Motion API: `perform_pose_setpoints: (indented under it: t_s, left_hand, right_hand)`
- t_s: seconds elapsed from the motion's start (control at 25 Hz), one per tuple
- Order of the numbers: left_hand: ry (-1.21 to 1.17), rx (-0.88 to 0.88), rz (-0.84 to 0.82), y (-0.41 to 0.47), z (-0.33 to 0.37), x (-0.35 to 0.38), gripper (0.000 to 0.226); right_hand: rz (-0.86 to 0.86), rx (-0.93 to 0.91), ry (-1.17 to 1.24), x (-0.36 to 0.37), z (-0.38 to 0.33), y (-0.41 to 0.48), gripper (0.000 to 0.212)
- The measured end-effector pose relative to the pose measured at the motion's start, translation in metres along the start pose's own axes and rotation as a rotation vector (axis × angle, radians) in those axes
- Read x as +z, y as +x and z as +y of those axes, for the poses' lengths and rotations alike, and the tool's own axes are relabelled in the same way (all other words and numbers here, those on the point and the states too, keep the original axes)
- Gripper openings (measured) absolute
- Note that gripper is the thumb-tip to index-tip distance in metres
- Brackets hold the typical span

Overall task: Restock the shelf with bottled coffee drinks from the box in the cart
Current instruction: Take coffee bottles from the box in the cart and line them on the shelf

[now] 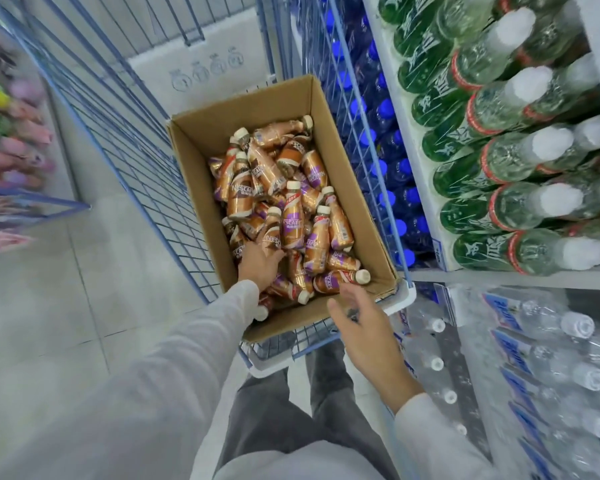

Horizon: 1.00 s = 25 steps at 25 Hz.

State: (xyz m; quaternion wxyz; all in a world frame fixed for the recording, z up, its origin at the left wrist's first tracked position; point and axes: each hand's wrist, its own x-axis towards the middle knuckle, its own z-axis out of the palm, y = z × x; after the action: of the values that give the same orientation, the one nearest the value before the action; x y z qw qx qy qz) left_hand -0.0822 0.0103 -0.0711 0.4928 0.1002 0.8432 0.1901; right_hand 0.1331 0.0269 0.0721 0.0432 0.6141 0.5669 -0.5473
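Observation:
An open cardboard box (201, 147) sits in a blue wire cart (129, 140) and holds several brown and purple bottled coffee drinks (291, 216) lying jumbled. My left hand (258, 263) is inside the box at its near left, its fingers curled around one coffee bottle (272, 233). My right hand (364, 327) hovers over the box's near right edge with fingers spread, just short of a lying bottle (340, 280), holding nothing.
A shelf (426, 209) on the right carries rows of green bottles (471, 174) and blue-capped bottles (385, 168). Packs of clear water bottles (548, 368) lie lower right. A white carton (187, 64) stands behind the box. Colourful goods (11, 140) line the left. Tiled floor lies left of the cart.

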Motion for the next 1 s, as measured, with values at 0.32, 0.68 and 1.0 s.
perform_pose_setpoints:
  t_s: [0.32,0.68,1.0]
  left_hand:
    - [-0.468,0.027,0.04,-0.121,-0.044,-0.072,0.064]
    - [-0.626,-0.008,0.247,-0.158,-0.069,-0.104,0.059]
    - [-0.598,0.018,0.259,-0.156,-0.086,-0.115,0.056]
  right_hand:
    - [-0.116,-0.027,-0.081,0.039,-0.053,0.065,0.046]
    - [-0.119,0.152,0.03,0.168,-0.144,0.225,0.08]
    - [-0.023,0.143,0.084,0.201,-0.136,0.257,0.095]
